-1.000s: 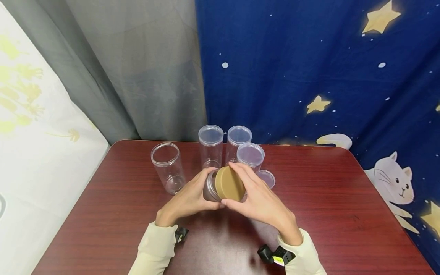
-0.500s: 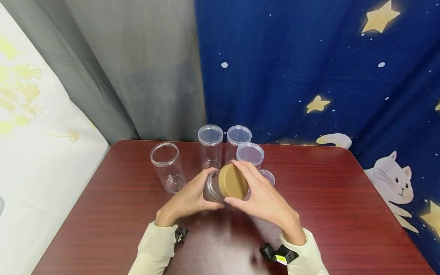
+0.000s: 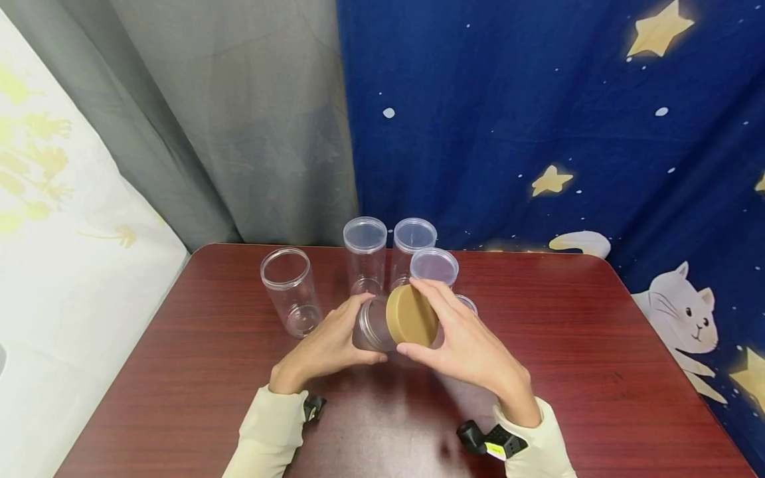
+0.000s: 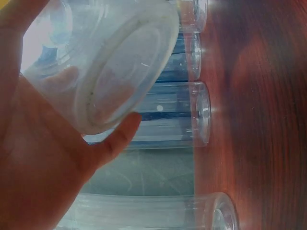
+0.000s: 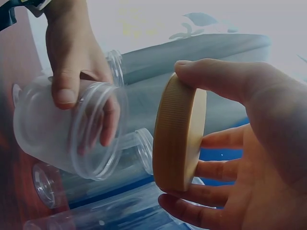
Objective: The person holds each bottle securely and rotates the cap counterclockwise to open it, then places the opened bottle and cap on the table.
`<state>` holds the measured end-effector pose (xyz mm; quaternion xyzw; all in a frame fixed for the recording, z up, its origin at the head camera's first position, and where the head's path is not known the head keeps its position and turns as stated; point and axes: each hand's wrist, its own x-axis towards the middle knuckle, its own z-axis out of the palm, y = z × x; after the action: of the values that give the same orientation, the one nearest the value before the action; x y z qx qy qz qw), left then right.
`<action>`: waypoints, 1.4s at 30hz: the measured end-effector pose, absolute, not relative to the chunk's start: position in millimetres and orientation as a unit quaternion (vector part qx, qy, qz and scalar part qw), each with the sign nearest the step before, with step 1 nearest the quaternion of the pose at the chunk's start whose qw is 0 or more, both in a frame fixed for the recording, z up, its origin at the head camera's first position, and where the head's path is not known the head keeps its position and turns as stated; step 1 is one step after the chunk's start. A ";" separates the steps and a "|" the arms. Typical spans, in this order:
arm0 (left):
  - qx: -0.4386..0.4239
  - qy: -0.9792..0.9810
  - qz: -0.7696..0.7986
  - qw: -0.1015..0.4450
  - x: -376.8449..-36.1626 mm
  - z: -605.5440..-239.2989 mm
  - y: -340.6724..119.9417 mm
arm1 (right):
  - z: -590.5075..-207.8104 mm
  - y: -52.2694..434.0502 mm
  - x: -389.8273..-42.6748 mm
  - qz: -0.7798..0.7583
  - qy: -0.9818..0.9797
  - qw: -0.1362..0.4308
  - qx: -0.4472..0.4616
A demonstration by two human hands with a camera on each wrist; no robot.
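My left hand (image 3: 327,342) grips a clear, wide-mouthed plastic jar (image 3: 372,324), tilted with its mouth to the right. The threaded neck shows in the right wrist view, and nothing is seen inside the jar (image 5: 53,127). With thumb and fingertips, my right hand (image 3: 472,345) holds a tan screw lid (image 3: 412,317) by its ribbed edge. Between the lid (image 5: 175,139) and the jar's mouth there is a visible gap. The left wrist view faces the base of the jar (image 4: 127,69), with the left thumb along its side.
On the reddish-brown table (image 3: 597,372), a tall clear jar without a lid (image 3: 295,302) stands to the left. Behind my hands are two tall jars, one a lidded jar (image 3: 366,255), and a nearer lidded jar (image 3: 434,265). A flat clear disc (image 3: 467,303) lies partly hidden beside my right hand.
My right hand has moved slightly right with the tan lid, widening the gap to the jar's neck. The left hand and jar have stayed nearly in place.
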<state>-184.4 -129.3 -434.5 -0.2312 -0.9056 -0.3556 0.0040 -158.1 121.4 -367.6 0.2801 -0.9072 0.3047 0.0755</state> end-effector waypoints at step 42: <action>-0.240 -0.924 -0.299 -0.010 -186.8 -444.8 -127.5 | -350.7 162.8 -161.7 0.324 -0.907 0.139 0.230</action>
<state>-186.8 -127.5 -444.8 -0.2399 -0.9236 -0.2989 -0.0098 -161.7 162.8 -350.7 0.2296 -0.9074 0.3236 0.1388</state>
